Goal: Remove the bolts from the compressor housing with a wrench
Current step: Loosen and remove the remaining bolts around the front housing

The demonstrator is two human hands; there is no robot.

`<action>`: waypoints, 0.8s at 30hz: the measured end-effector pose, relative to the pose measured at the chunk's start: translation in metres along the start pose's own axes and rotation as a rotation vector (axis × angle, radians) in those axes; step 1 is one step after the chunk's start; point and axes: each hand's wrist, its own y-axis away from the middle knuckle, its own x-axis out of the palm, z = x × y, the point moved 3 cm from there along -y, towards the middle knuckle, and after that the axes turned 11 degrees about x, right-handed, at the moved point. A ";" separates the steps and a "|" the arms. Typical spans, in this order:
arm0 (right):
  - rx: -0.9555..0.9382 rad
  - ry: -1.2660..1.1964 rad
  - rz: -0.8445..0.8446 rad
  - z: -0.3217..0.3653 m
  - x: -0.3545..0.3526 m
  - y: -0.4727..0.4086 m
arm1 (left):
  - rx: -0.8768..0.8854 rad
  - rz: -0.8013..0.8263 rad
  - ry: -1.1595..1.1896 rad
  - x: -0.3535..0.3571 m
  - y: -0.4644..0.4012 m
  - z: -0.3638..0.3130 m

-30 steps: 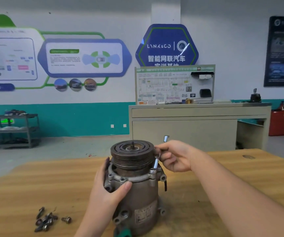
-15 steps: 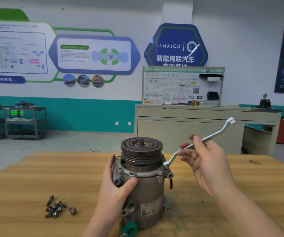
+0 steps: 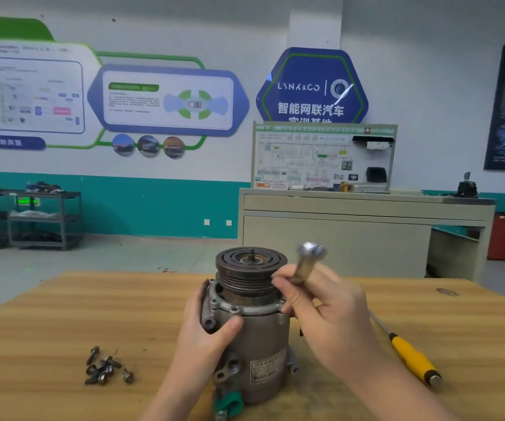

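Wrench (image 3: pixel 309 262) motion-blurred, lower end hidden behind right hand (image 3: pixel 333 317) (screwdriver (image 3: pixel 409 354) tip too).

single head-worn view, looking forward and slightly down, close above the compressor (image 3: pixel 252 323) standing on the wooden table (image 3: pixel 62 314); cabinet (image 3: pixel 351 235) and wall posters beyond the compressor.

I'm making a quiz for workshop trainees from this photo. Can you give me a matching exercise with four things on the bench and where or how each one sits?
Things:
1. compressor
2. wrench
3. loose bolts
4. yellow-handled screwdriver

States:
A. lying on the table to the right of the right hand
B. raised in the right hand, blurred
C. standing upright, gripped by the left hand
D. piled on the table to the left of the compressor

Pairs: 1-C, 2-B, 3-D, 4-A
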 end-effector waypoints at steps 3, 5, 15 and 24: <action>-0.174 0.238 0.008 0.011 0.009 0.003 | 0.009 0.010 -0.010 0.000 0.000 0.001; -0.227 0.321 -0.010 0.016 0.019 0.004 | -0.007 -0.014 0.052 0.000 0.000 0.000; -0.032 0.064 -0.347 -0.004 0.029 0.028 | 0.007 0.038 -0.091 0.000 0.001 0.002; 1.134 -0.950 -0.429 -0.080 0.020 -0.005 | -0.021 0.022 -0.047 0.000 0.002 0.008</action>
